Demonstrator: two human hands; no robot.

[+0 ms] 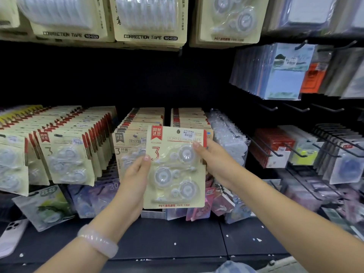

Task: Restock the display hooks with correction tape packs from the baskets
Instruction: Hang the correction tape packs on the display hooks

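Both hands grip a correction-tape pack.

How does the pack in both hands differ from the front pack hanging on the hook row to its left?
The held pack is gripped at its side edges by the left hand and right hand; the hanging pack is untouched. The held pack is in front of the rows; the hanging pack fronts a full row. Both are beige three-roller cards with red tabs.

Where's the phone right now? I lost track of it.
In the head view the phone lies at the far lower left on the dark shelf ledge, camera side up, just left of a green-printed pack below the hanging correction tape rows.
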